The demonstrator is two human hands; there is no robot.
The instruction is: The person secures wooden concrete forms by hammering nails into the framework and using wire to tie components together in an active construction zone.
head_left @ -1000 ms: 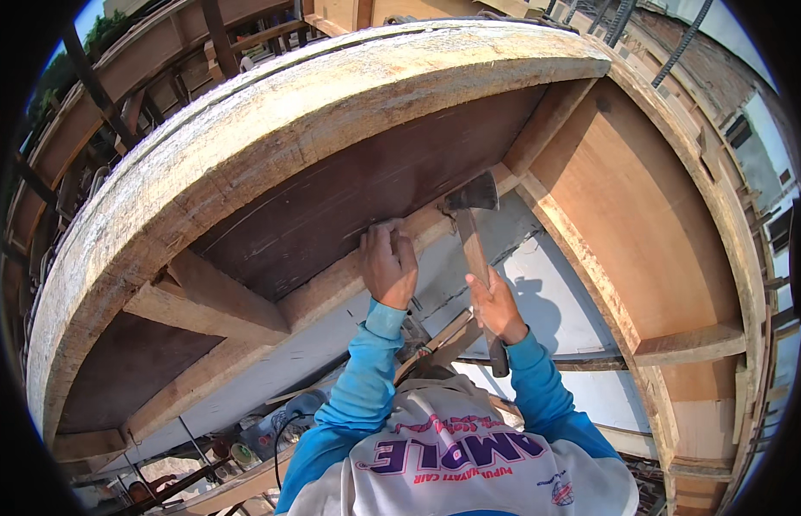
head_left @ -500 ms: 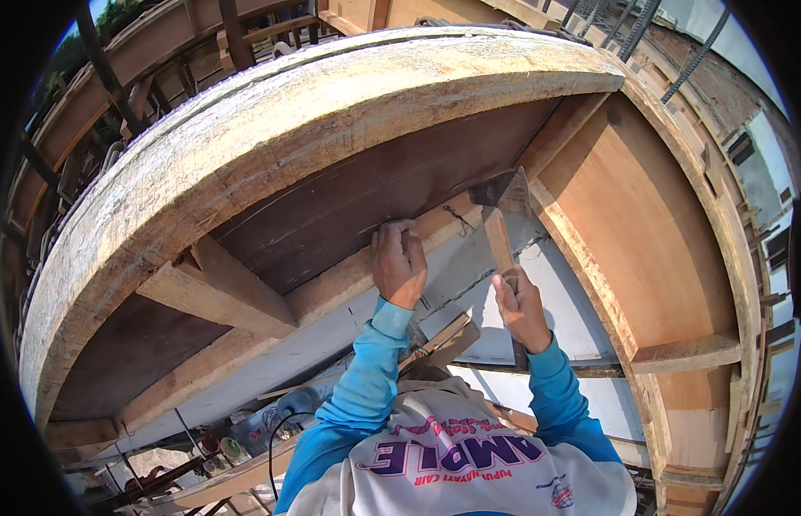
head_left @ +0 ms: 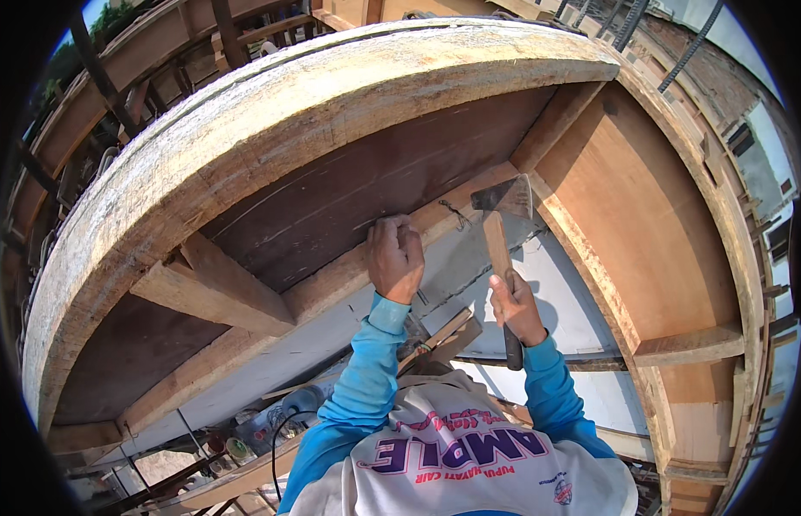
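Observation:
My right hand is wrapped round the wooden handle of a hatchet, whose handle ends in a dark grip. The hatchet's wide metal head is raised beside the lower timber rail of a curved wooden frame. My left hand rests at that rail, fingers curled against it and the dark panel behind. Whatever those fingers pinch, if anything, is too small or hidden to make out. Between the two hands, a twisted piece of wire sticks out of the rail.
A thick curved timber arches over the panel. To its left a short wooden brace juts out. Another curved plywood form stands on the right. Steel bars rise at the far right. Clear plastic bottles lie below at the left.
The hatchet's head has turned and lowered slightly, and its dark end now shows plainly. My left hand stays in about the same spot on the rail. The view has shifted a little.

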